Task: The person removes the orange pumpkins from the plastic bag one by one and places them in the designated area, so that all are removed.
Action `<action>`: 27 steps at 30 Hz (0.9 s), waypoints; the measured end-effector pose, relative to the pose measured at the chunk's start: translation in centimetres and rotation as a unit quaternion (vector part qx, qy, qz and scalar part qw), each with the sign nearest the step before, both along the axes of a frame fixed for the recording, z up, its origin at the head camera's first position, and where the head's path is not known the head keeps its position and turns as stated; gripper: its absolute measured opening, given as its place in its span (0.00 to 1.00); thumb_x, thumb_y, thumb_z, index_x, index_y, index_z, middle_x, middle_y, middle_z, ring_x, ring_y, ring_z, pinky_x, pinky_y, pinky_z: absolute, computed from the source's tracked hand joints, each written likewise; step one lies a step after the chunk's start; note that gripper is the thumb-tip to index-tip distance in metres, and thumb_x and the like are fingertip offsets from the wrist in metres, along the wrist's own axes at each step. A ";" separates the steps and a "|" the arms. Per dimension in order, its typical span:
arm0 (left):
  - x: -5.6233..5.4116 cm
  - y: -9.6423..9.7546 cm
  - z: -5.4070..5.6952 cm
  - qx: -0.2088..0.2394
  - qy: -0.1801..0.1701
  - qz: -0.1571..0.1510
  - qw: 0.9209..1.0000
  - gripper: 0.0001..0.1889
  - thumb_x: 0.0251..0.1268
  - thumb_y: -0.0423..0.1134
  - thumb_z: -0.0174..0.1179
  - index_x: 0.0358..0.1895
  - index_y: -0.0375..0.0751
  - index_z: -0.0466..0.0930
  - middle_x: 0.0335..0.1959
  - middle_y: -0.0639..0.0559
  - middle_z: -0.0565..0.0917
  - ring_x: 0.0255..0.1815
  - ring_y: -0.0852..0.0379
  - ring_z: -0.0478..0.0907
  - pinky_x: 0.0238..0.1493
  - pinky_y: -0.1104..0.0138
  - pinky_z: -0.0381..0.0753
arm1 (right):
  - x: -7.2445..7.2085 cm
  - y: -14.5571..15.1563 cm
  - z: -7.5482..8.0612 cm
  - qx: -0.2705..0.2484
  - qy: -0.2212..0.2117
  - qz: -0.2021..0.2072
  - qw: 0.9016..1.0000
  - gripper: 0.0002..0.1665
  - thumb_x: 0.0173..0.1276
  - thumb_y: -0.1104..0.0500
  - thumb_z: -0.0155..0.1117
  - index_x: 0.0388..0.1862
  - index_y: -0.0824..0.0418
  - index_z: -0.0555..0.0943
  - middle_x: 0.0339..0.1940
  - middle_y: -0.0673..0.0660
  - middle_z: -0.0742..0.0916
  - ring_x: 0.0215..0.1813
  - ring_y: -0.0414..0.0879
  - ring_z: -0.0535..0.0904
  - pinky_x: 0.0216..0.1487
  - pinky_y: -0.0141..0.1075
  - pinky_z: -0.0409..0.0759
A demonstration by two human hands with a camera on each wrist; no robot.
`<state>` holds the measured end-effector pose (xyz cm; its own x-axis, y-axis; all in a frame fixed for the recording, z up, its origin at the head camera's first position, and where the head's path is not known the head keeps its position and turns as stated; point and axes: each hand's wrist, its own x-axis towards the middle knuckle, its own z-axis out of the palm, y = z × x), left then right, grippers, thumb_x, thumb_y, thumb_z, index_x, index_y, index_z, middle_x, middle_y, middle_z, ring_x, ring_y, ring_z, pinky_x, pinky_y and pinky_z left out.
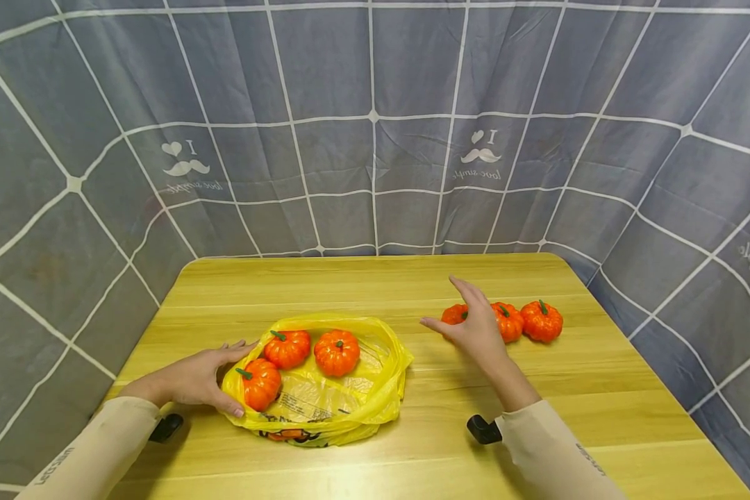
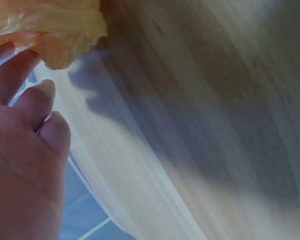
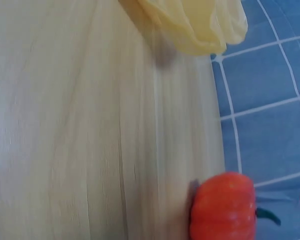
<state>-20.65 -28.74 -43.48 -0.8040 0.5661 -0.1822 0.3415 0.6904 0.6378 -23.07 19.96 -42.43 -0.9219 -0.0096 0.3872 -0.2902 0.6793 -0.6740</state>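
A yellow plastic bag [image 1: 378,410] lies with its mouth spread wide on the left half of the table. Inside it are three small orange toy pumpkins [image 1: 337,353] with green stems. My left hand [image 1: 194,375] holds the bag's left side, thumb at the front rim and fingers farther back; its fingertips meet the crinkled plastic in the left wrist view. To the right, my right hand [image 1: 478,333] hovers near a row of three more pumpkins [image 1: 542,321], thumb and fingers spread apart. It partly hides two of them. One pumpkin [image 3: 223,207] shows low in the right wrist view.
The wooden table [image 1: 375,285] has rounded far corners. A grey-blue curtain [image 1: 412,160] with a white grid surrounds its back and sides. Dark wrist devices [image 1: 484,430] stick out by both sleeves.
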 end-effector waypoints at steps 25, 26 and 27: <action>-0.2 0.1 0.2 0.005 0.002 -0.006 1.000 0.60 0.41 0.56 0.82 0.77 0.31 0.60 0.76 0.23 0.52 0.73 0.17 0.40 0.64 0.24 0.40 | 0.6 -8.1 -2.0 -0.001 -0.040 0.196 0.980 0.52 0.48 0.44 0.85 0.72 0.55 0.75 0.69 0.55 0.79 0.70 0.54 0.72 0.69 0.50 0.69; -0.1 0.1 0.1 0.006 -0.001 -0.006 1.000 0.60 0.42 0.55 0.82 0.77 0.31 0.60 0.76 0.23 0.52 0.73 0.16 0.39 0.64 0.24 0.40 | 0.7 -8.4 -2.1 -0.001 -0.044 0.204 0.978 0.52 0.48 0.44 0.85 0.72 0.55 0.75 0.69 0.54 0.79 0.70 0.54 0.72 0.69 0.51 0.70; -0.1 0.1 0.1 0.006 -0.003 -0.005 1.000 0.60 0.42 0.55 0.82 0.77 0.31 0.60 0.76 0.23 0.51 0.73 0.16 0.39 0.63 0.24 0.40 | 0.7 -8.7 -2.2 0.002 -0.052 0.210 0.976 0.52 0.49 0.43 0.84 0.72 0.55 0.75 0.69 0.54 0.79 0.71 0.54 0.72 0.69 0.50 0.69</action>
<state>-20.73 -28.68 -43.40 -0.7973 0.5760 -0.1805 0.3435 0.6789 0.6489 -22.36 11.27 -44.65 -0.8702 -0.3974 0.2912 -0.4746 0.5173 -0.7121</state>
